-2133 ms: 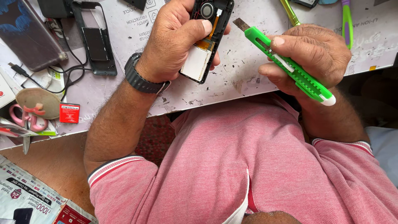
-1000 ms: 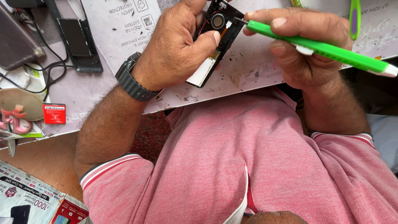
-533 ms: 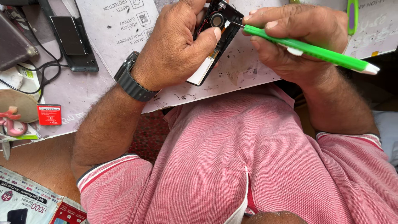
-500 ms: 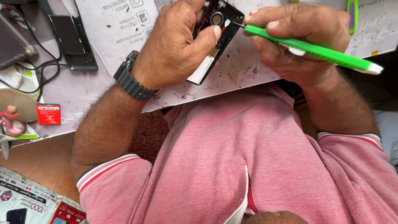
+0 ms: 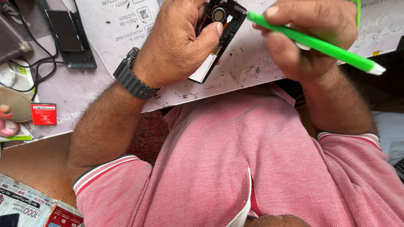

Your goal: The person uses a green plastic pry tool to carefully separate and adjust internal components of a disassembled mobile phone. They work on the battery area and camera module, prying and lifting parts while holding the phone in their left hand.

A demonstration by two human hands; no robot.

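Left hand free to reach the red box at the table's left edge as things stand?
Probably not right away: the left hand is wrapped around the opened phone. The path over the table to the red box looks open, though.

Pale grey bench [image 5: 71, 94] fills the upper frame, 9 to 2 o'clock, surface scuffed and speckled with dark marks. A large white printed paper sheet [image 5: 126, 29] overlaps it at 12 o'clock. Brown floor [image 5: 33, 164] shows at 8 o'clock, below the bench edge. Light even, daylight-like; shadows soft. No walls or windows in view.
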